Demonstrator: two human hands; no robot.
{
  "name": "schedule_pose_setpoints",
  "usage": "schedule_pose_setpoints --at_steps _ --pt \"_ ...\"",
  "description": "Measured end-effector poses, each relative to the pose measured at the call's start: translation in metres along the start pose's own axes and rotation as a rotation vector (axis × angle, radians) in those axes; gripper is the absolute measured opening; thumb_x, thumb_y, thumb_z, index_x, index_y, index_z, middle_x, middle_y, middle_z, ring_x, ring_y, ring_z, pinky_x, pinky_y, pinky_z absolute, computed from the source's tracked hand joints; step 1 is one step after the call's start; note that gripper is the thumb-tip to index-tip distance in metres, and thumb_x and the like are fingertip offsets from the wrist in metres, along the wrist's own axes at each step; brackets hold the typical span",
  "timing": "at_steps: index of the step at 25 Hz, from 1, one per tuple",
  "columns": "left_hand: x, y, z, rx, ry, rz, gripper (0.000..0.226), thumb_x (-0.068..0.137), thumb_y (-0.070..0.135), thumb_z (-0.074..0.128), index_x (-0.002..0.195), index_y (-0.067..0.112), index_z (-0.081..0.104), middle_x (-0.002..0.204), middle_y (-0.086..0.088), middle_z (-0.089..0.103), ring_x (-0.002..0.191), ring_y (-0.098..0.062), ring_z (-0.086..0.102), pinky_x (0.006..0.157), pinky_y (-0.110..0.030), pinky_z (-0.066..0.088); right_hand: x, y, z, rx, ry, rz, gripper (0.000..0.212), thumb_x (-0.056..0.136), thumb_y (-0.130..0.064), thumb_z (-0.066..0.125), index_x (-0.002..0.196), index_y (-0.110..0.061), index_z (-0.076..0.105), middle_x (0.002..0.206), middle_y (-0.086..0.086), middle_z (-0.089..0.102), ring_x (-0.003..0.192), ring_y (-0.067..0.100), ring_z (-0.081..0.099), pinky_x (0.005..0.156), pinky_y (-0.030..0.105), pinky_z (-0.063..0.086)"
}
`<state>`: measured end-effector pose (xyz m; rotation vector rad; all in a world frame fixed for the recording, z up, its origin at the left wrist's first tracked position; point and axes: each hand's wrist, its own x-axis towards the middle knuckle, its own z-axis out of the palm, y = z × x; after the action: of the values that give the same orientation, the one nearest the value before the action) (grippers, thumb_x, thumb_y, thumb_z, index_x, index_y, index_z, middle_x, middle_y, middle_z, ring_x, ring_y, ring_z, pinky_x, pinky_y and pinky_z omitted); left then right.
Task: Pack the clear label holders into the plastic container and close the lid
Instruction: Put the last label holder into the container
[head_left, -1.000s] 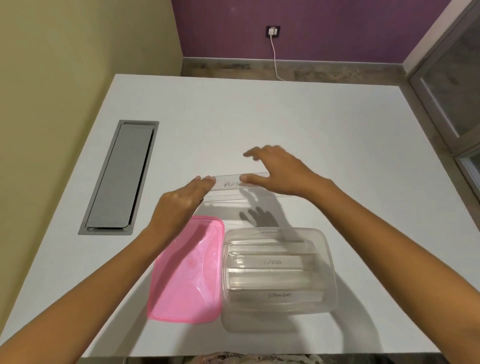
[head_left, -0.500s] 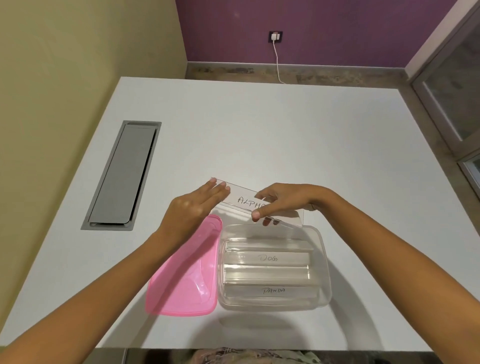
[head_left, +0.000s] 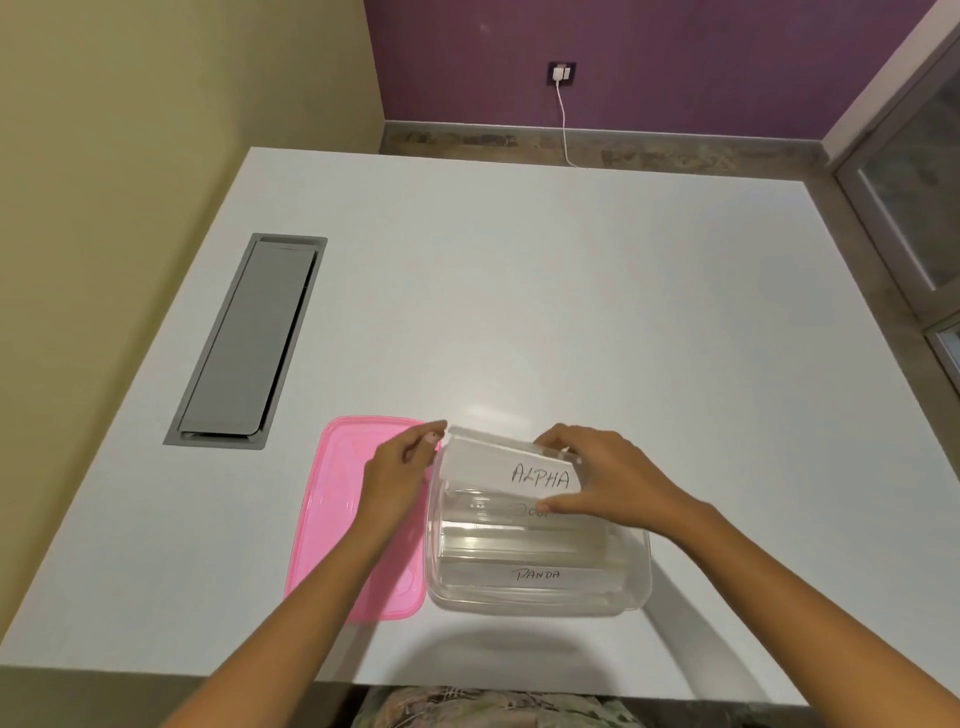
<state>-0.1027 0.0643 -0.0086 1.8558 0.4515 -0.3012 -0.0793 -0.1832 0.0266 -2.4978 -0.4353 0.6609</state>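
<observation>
Two label holders already lie in the plastic container. Both hands — left hand, right hand — grip the ALPHA holder over its far end. The pink lid, left of the container, is still off.

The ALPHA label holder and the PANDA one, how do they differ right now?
The ALPHA holder is held by both hands, the left hand at one end and the right hand at the other; the PANDA holder is untouched. ALPHA is tilted over the far side of the container; PANDA lies flat inside at the near side. Both are clear strips with handwritten labels.
</observation>
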Motion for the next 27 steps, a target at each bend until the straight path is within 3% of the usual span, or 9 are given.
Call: schedule_pose_setpoints --at_steps 5,9,18,23,27 --pt "-0.002 -0.004 0.011 0.070 0.002 0.013 0.027 0.093 0.017 0.056 0.115 0.025 0.069 0.116 0.003 0.070 0.112 -0.013 0.060 0.102 -0.031 0.045 -0.002 0.016 0.032 -0.019 -0.023 -0.010 0.062 0.067 -0.046 0.078 0.120 -0.033 0.050 0.120 -0.015 0.060 0.109 0.006 0.054 0.089 0.028 0.045" --pt "0.001 -0.004 0.013 0.062 0.018 0.029 0.026 0.092 0.011 0.057 0.113 0.020 0.070 0.116 0.002 0.070 0.106 -0.010 0.060 0.102 -0.029 0.044 0.003 0.024 0.050 -0.135 0.007 -0.020 0.061 0.071 -0.042 0.076 0.124 -0.031 0.049 0.121 -0.010 0.059 0.114 0.014 0.053 0.089 0.034 0.047" --pt "0.001 -0.008 0.016 0.077 0.047 0.074 0.025 0.093 0.015 0.057 0.114 0.021 0.070 0.116 0.003 0.070 0.103 -0.005 0.059 0.093 -0.018 0.040 0.011 0.030 0.065 -0.180 0.023 -0.049 0.051 0.082 -0.030 0.068 0.129 -0.028 0.047 0.127 -0.006 0.056 0.115 0.018 0.052 0.088 0.034 0.046" --pt "0.001 -0.010 0.017 0.093 0.063 0.092 0.025 0.093 0.015 0.056 0.113 0.021 0.070 0.116 0.004 0.070 0.100 -0.003 0.058 0.085 -0.008 0.038 0.012 0.028 0.067 -0.211 0.039 -0.071 0.050 0.084 -0.025 0.065 0.130 -0.025 0.046 0.127 -0.004 0.056 0.106 0.019 0.057 0.083 0.033 0.044" --pt "0.000 -0.011 0.018 0.100 0.070 0.109 0.026 0.093 0.013 0.056 0.114 0.019 0.070 0.116 0.004 0.070 0.100 -0.003 0.058 0.084 -0.006 0.037 0.011 0.026 0.074 -0.297 0.125 -0.078 0.051 0.083 -0.015 0.065 0.130 -0.023 0.048 0.125 -0.002 0.060 0.107 0.023 0.058 0.080 0.034 0.045"
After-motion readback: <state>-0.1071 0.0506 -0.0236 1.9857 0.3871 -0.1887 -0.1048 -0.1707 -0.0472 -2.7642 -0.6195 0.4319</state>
